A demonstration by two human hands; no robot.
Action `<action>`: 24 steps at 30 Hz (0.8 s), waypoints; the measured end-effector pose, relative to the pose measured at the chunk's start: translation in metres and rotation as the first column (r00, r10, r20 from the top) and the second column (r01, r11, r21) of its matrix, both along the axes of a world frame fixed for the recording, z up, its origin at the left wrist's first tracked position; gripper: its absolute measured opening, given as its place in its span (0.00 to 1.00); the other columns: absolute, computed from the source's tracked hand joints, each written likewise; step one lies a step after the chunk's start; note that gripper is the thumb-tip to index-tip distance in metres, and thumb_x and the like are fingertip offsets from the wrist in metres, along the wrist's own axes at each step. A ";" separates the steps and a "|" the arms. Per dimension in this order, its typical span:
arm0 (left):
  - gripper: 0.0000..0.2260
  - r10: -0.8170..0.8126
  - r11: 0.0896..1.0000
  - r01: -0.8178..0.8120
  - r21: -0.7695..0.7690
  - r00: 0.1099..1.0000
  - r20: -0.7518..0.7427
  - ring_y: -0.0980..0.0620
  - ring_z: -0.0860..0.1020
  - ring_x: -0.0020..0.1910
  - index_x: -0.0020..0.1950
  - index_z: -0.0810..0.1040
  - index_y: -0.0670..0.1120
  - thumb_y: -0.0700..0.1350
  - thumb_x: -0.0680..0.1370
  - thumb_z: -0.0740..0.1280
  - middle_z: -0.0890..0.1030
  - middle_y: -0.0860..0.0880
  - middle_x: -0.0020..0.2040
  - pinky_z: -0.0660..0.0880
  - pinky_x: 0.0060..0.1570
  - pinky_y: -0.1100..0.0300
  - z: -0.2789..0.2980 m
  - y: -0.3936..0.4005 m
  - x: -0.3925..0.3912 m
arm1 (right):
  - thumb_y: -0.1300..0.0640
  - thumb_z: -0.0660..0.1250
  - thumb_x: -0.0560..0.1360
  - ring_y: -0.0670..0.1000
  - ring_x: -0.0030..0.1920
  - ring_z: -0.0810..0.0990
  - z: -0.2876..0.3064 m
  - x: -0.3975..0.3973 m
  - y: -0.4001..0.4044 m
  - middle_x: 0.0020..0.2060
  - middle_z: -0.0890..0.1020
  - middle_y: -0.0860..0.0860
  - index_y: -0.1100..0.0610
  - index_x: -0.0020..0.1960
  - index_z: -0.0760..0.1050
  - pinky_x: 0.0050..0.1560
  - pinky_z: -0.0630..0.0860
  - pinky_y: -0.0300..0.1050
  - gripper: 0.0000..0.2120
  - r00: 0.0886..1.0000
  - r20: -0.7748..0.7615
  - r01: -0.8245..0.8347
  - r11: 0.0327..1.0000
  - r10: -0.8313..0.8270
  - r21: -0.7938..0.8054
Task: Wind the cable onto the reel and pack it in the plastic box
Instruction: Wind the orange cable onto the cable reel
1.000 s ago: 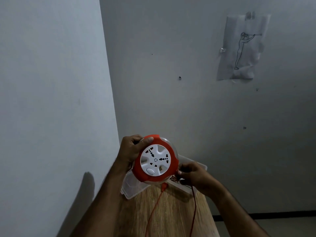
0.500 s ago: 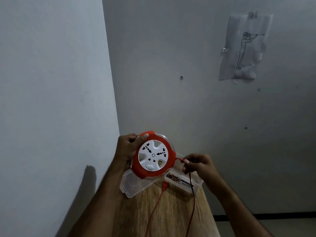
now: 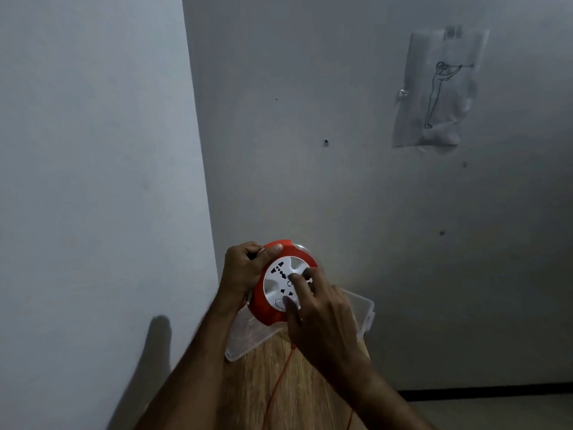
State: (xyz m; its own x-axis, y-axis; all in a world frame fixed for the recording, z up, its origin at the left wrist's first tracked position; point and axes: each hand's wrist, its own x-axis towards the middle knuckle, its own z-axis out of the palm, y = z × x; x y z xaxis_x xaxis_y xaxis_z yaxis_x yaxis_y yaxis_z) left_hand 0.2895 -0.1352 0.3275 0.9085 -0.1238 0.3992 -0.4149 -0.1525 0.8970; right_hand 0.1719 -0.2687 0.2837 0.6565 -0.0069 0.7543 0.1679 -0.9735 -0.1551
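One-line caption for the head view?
Left hand grips the reel over the box; right hand fingers on its white face.

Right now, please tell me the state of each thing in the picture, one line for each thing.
reel: lifted over the box, white socket face toward the camera
cable: partly unwound, hanging down across the table
plastic box: open on the table
left hand: grips the reel's rim
right hand: fingers on the white face

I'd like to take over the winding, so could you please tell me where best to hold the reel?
Grip the reel by its orange rim at the upper left, as the left hand does, coming from the left. This keeps the white socket face free for the right hand to turn.
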 end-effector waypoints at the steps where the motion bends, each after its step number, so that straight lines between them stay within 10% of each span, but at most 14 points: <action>1: 0.13 -0.002 1.000 0.002 0.009 1.000 0.009 0.53 0.85 0.36 0.45 0.86 0.43 0.53 0.75 0.74 0.86 0.49 0.39 0.83 0.37 0.60 -0.001 -0.003 -0.001 | 0.47 0.73 0.74 0.55 0.48 0.84 -0.003 0.002 0.007 0.60 0.80 0.57 0.56 0.66 0.74 0.44 0.84 0.47 0.24 0.998 -0.041 0.045 0.999 -0.045 -0.001; 16: 0.15 0.005 0.995 -0.014 0.098 0.996 0.089 0.53 0.85 0.38 0.47 0.85 0.42 0.55 0.74 0.75 0.85 0.49 0.41 0.83 0.39 0.59 -0.023 -0.022 -0.008 | 0.44 0.75 0.70 0.49 0.52 0.80 0.003 0.013 0.020 0.59 0.73 0.50 0.53 0.63 0.74 0.50 0.80 0.38 0.26 0.967 -0.227 0.223 0.824 -0.119 0.520; 24: 0.32 -0.072 0.951 0.053 0.306 0.996 0.051 0.54 0.81 0.49 0.58 0.82 0.47 0.69 0.65 0.72 0.83 0.53 0.51 0.80 0.50 0.59 -0.021 -0.023 -0.009 | 0.44 0.82 0.62 0.49 0.46 0.81 -0.011 0.015 0.021 0.56 0.77 0.51 0.53 0.62 0.76 0.44 0.79 0.40 0.33 0.977 -0.128 0.211 0.891 -0.173 0.401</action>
State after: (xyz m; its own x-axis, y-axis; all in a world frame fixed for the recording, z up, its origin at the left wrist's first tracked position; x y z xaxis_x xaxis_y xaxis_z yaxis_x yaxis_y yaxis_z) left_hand 0.2808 -0.1584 0.3068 0.8701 -0.3038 0.3880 -0.4847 -0.3857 0.7850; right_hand 0.1873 -0.2476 0.2723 0.6731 -0.4357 0.5976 -0.0480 -0.8320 -0.5527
